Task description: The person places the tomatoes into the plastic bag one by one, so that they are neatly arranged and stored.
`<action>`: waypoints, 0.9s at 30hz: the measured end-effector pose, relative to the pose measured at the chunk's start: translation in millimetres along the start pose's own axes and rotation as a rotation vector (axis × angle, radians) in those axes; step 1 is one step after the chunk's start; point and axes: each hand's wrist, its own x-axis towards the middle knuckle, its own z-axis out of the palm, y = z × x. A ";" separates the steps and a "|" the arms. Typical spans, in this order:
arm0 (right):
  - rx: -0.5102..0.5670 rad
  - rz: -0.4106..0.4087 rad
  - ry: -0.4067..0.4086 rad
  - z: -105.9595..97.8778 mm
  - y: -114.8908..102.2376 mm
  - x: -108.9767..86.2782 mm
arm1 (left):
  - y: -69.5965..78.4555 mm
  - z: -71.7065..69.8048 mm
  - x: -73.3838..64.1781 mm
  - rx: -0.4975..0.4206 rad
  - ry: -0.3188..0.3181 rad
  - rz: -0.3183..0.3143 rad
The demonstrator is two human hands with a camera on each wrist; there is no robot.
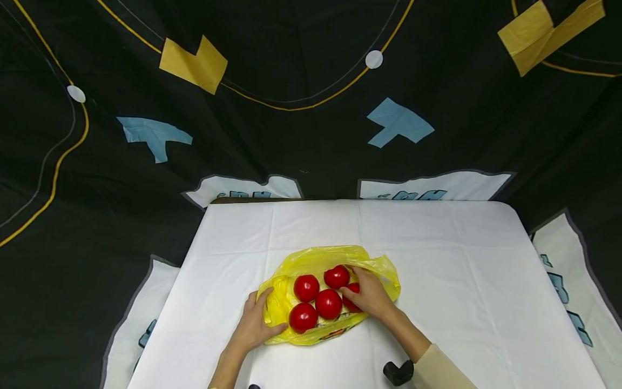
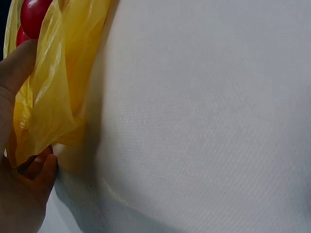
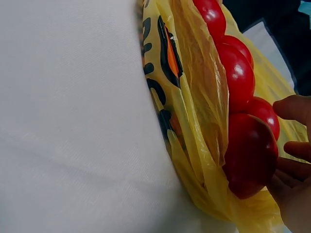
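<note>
A yellow plastic bag (image 1: 311,259) lies spread with its mouth up. Several glossy red round fruits (image 1: 328,304), like tomatoes or apples, sit together in it. At the bag's left end, my left hand (image 1: 254,321) holds the plastic, thumb in front beside the nearest left fruit. In the left wrist view its fingers bend under the bag's edge. My right hand (image 1: 373,294) reaches over the bag's right side, its spread fingers around the rightmost fruit (image 3: 250,155) and touching it. That hand partly covers this fruit in the head view.
A white cloth covers the table (image 1: 466,281). Near the right forearm lies a small black object (image 1: 398,373); another dark bit (image 1: 254,386) shows at the front edge. Behind the table hangs a black curtain (image 1: 291,146) with yellow and blue shapes.
</note>
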 end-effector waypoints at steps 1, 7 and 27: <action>0.003 -0.007 0.005 -0.5 0.3 -1.4 | -0.2 0.0 0.0 0.000 0.000 0.001; 0.022 -0.015 0.019 -5.7 -0.5 -11.1 | -0.8 -0.5 -1.1 0.005 0.001 0.007; 0.086 -0.032 0.057 -29.3 -8.5 -35.3 | 1.0 -11.3 -11.4 0.033 0.029 0.067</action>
